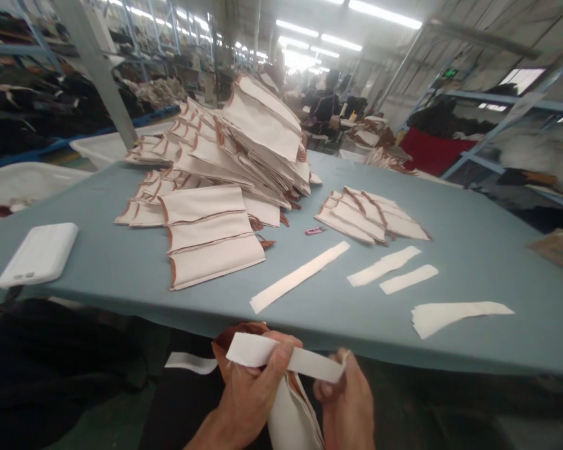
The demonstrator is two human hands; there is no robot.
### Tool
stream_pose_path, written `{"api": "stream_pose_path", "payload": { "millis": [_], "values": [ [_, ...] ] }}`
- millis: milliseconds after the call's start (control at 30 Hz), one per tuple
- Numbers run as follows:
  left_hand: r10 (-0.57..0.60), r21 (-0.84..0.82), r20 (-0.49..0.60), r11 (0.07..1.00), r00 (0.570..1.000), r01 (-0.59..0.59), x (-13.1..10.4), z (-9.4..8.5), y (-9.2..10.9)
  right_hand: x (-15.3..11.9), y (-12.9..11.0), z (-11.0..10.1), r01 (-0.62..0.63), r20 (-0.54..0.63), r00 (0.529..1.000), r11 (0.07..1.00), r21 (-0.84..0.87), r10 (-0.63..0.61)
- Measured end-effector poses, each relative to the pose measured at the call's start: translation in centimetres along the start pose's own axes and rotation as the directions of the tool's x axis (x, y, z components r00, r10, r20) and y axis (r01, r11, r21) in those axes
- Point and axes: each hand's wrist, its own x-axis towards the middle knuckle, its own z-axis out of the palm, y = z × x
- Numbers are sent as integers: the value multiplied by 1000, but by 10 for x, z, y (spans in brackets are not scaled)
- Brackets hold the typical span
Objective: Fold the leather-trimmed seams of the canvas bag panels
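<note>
A short white strip point(316, 364), paper or cloth, is stretched between my hands just off the table's front edge. My left hand point(256, 397) pinches it near its left part, thumb on top. At its right end, the fingers of my right hand point(347, 397) are closed on it, slightly blurred. Beneath the hands hangs a cream fabric piece point(288, 419) with a brown part point(225, 344) at its top; the hands hide much of it. Another white strip point(191, 362) lies on dark cloth at my lap, left of my left hand.
On the blue-green table point(304, 294) lie a large pile of cream pieces with brown edging point(258, 125), a smaller stack point(370, 215), several white strips point(300, 275), a small pink tool point(314, 231) and a white plastic case point(40, 253). A person point(326, 103) sits farther back.
</note>
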Motion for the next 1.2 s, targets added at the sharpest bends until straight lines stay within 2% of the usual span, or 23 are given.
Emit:
{"api": "stream_pose_path", "payload": {
  "millis": [67, 100, 133, 167, 200, 267, 300, 367, 433, 533, 567, 600, 667, 700, 767, 833, 900, 1033, 1200],
  "values": [
    [8, 38, 98, 999, 995, -11, 1, -6, 7, 7, 4, -27, -8, 88, 995, 954, -300, 36],
    [11, 73, 153, 997, 988, -23, 2, -8, 12, 13, 1, -39, 41, 109, 994, 897, -441, 8],
    [15, 108, 207, 993, 978, -38, 2, -10, 16, 18, -5, -49, 92, 72, 995, 837, -539, -62],
    [16, 137, 254, 989, 967, -53, 2, -12, 21, 23, -15, -54, 131, 83, 991, 800, -585, -102],
    [22, 157, 291, 985, 956, -70, 3, -12, 25, 26, -26, -55, 179, 154, 982, 792, -584, -108],
    [31, 187, 347, 977, 937, -101, 3, -11, 31, 26, -52, -42, 311, 334, 932, 788, -532, -142],
    [29, 195, 360, 975, 933, -106, 3, -10, 32, 22, -64, -28, 385, 445, 882, 781, -492, -155],
    [18, 189, 370, 978, 929, -94, 4, -8, 34, 11, -82, 6, 432, 652, 757, 782, -449, -44],
    [16, 154, 381, 985, 924, -81, 5, -8, 35, 0, -89, 38, 421, 719, 694, 796, -435, 26],
    [5, 116, 404, 992, 915, -57, 6, -13, 33, -6, -82, 64, 438, 769, 637, 841, -316, -43],
    [-20, 118, 407, 993, 913, -31, 6, -17, 32, -4, -79, 66, 418, 754, 652, 868, -268, -82],
    [-56, 117, 405, 993, 913, 9, 5, -21, 31, -2, -75, 65, 384, 711, 693, 896, -222, -120],
    [-124, 65, 374, 992, 919, 108, 3, -32, 28, 4, -71, 57, 306, 567, 807, 939, -159, -166],
    [-150, -2, 346, 987, 926, 161, 2, -38, 26, 7, -71, 52, 275, 500, 849, 950, -145, -169],
    [-177, -190, 314, 951, 933, 244, 1, -48, 23, 6, -73, 45, 222, 441, 888, 962, -155, -134],
    [-186, -332, 329, 895, 926, 298, 3, -52, 22, -1, -77, 43, 163, 443, 894, 968, -193, -62],
    [-208, -361, 361, 868, 909, 341, 6, -52, 24, -11, -77, 46, 92, 443, 897, 975, -203, 7],
    [-310, -249, 374, 874, 874, 417, 8, -47, 24, -25, -67, 54, -7, 487, 866, 976, -217, 115],
    [-428, -32, 338, 885, 838, 465, 4, -54, 19, -26, -55, 46, 3, 511, 846, 957, -291, 152]
  ]
}}
